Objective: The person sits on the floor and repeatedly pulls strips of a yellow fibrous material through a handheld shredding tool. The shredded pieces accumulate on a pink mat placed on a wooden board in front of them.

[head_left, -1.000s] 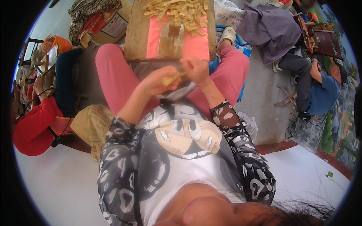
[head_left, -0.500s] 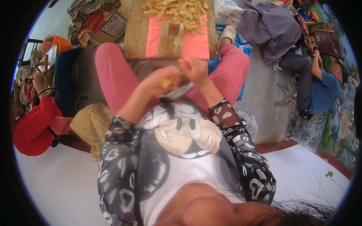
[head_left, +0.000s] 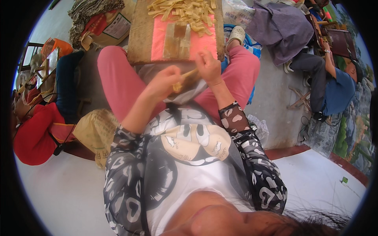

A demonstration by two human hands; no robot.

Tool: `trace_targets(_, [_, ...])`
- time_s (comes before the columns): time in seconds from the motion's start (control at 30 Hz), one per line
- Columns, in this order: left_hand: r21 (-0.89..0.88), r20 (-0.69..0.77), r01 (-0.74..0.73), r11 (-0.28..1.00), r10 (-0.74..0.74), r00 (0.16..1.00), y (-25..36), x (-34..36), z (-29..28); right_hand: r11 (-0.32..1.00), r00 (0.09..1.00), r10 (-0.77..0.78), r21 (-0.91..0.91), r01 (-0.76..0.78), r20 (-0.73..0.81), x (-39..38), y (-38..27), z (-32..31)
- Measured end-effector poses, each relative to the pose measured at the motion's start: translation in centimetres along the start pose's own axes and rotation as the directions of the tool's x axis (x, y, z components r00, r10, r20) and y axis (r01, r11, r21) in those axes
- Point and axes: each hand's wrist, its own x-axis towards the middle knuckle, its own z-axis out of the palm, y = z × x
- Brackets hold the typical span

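Note:
A pale yellow strip (head_left: 188, 74) spans the gap between my two hands, above my lap. My left hand (head_left: 162, 83) has its fingers curled around one end, and a crumpled yellow bit hangs below them. Higher up, my right hand (head_left: 209, 69) is closed on the other end, close to the near edge of a wooden board (head_left: 139, 43). On the board lies a pink cloth (head_left: 158, 39), bearing a brownish, shiny rectangular block (head_left: 171, 43). A loose pile of similar yellow strips (head_left: 193, 13) covers the cloth's far part.
Sacks (head_left: 112, 29) stand left of the board, and a tan sack (head_left: 95, 131) lies by my left elbow. A person in red (head_left: 37, 131) sits at the left, another in blue (head_left: 341, 92) at the right. A purple cloth (head_left: 279, 33) hangs near the right-hand person.
My hands have drawn apart, the left going slightly left and the right moving up and right. More of the yellow strip now shows between them.

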Motion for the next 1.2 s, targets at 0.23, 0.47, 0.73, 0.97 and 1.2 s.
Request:
trace_targets(0.23, [0.673,-0.068,-0.119,0.730,0.221,0.973,1.8,-0.1,-1.2,0.973,0.841,0.145,0.080,-0.218,0.522,0.9,0.7,-1.7])
trace_targets(0.47, [0.932,0.358,-0.212,-0.292,0.671,0.649,5.0,3.3,-1.7,0.996,0.968,0.045,0.064,-0.063,0.248,1.4,1.6,0.3])
trace_targets(0.73, [0.926,0.320,-0.064,-0.373,0.681,0.659,3.2,5.4,-2.5,0.963,0.911,0.111,-0.269,0.000,0.398,1.5,1.4,1.1])
trace_targets(0.97, [0.980,-0.159,0.056,0.193,0.574,0.804,4.3,2.9,-3.3,0.932,0.876,0.361,-0.158,-0.327,0.319,0.2,3.7,-0.1])
trace_targets(1.2, [0.049,-0.126,-0.197,0.979,0.202,0.971,-0.2,0.6,-2.5,0.109,0.484,0.455,0.493,-0.863,0.747,-0.9,1.2,0.4])
